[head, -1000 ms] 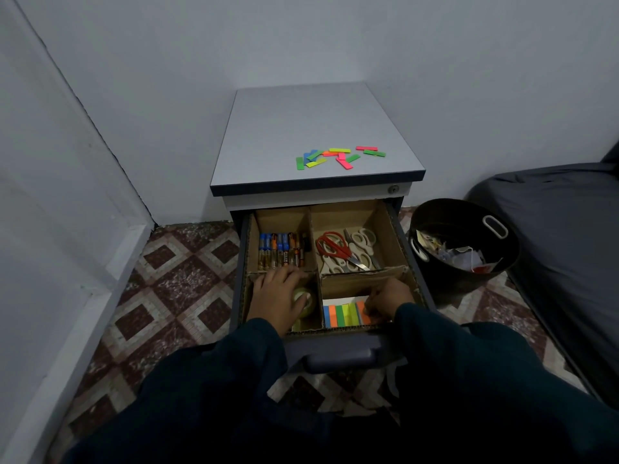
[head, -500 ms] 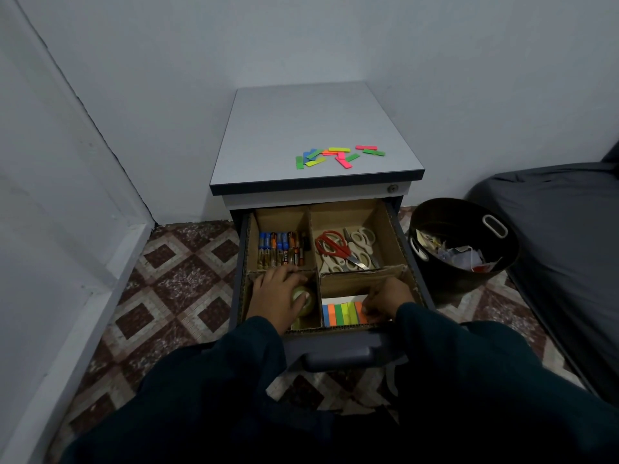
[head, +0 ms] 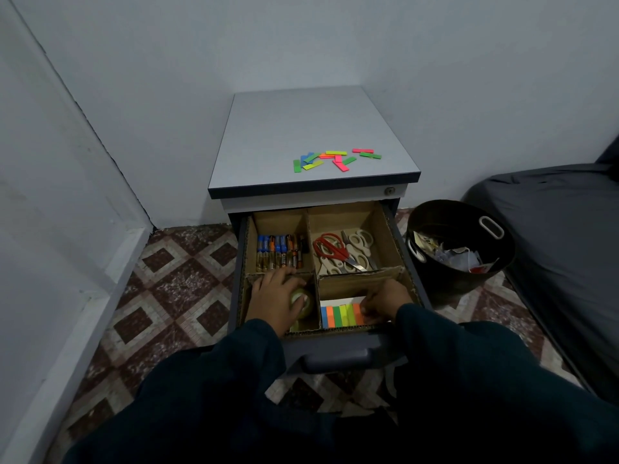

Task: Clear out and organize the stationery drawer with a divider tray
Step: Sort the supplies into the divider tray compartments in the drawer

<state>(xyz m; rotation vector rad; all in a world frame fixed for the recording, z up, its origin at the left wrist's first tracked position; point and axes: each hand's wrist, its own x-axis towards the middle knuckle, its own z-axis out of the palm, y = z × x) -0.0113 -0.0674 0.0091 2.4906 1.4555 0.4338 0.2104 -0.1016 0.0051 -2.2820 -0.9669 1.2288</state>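
Drawer (head: 405, 252) of the grey pedestal cabinet (head: 301, 128) stands pulled open, with a cardboard divider tray (head: 390, 241) seated inside, split into four compartments.

Rear left compartment: batteries (head: 278, 251) lying side by side in a row. Rear right compartment: scissors (head: 345, 251), one red-handled pair lying over several cream-handled pairs.

Front left compartment: left hand (head: 278, 301) reaches in, fingers curled over a roll of tape (head: 300, 301), thumb on the roll's near side; grasping it. The roll sits low in the compartment, against the central partition.

Front right compartment: pad of sticky flags (head: 338, 315) in blue, orange, green and yellow strips, on a white backing, lying flat near the front wall. Right hand (head: 385, 301) rests at the right end of the pad, fingers bent down and pinching that end. The fingertips are hidden under the knuckles, so the exact contact is not readable.

Cabinet worktop: a loose scatter of coloured strips (head: 335, 159), green, yellow, pink, orange and blue, lying near the front right edge, some overlapping.

Right of the cabinet, on the patterned tile floor (head: 174, 279): a dark round bin (head: 459, 279) holding crumpled paper scraps. Farther right, a dark-covered bed (head: 552, 209). Both forearms in dark sleeves (head: 234, 380).
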